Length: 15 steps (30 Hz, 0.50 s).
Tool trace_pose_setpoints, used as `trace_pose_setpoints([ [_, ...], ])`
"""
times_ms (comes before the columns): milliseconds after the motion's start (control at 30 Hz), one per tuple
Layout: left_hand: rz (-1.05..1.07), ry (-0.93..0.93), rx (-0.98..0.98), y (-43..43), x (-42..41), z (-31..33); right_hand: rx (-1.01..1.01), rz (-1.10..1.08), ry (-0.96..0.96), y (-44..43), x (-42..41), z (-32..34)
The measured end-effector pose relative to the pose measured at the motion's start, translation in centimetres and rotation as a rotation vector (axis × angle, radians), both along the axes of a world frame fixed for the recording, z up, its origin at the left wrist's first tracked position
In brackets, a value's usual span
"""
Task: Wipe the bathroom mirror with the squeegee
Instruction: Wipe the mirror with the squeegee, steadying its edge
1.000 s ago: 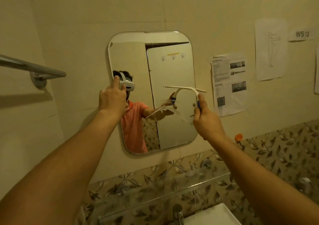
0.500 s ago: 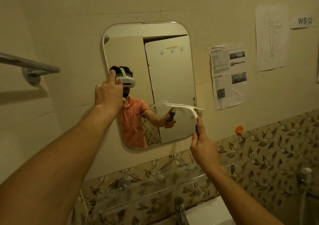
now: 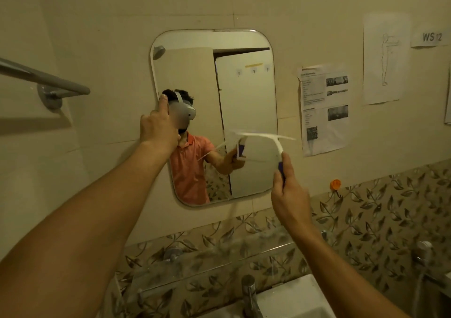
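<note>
A rounded rectangular mirror [image 3: 246,85] hangs on the beige tiled wall. My right hand [image 3: 289,195] grips the blue handle of a white squeegee [image 3: 264,138]. Its blade lies roughly level across the mirror's lower right part and reaches past the right edge. My left hand [image 3: 157,127] holds the mirror's left edge, with the index finger pointing up along the rim. The glass reflects a person in an orange shirt and a white door.
A metal towel bar [image 3: 46,78] sticks out at the left. Printed sheets [image 3: 323,109] hang on the wall right of the mirror. Below are a glass shelf [image 3: 207,264], a tap [image 3: 249,293] and a white basin [image 3: 295,298]. An orange hook [image 3: 335,184] sits on the patterned tiles.
The squeegee has slid down the right side of the mirror, and my right hand has dropped with it. My left hand has stayed on the mirror's left edge.
</note>
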<state>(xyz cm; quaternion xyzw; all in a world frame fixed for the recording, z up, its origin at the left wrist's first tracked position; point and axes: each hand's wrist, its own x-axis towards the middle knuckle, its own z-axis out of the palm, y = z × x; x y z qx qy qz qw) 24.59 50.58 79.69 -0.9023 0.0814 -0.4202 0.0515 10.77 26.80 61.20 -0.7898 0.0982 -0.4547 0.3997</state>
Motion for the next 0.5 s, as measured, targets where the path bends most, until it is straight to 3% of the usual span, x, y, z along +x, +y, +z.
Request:
trace_pose_setpoints([
  [267, -0.020, -0.024, -0.001, 0.0, 0.0, 0.0, -0.196, -0.028, -0.069, 2.5, 3.5, 14.4],
  [367, 0.004, -0.078, 0.101, 0.1, -0.1, -0.3, -0.244, -0.053, -0.043, 3.6, 4.6, 15.7],
  [500, 0.018, -0.104, 0.127, 0.2, 0.3, -0.4, -0.292, -0.105, -0.041, 4.5, 5.2, 12.5],
])
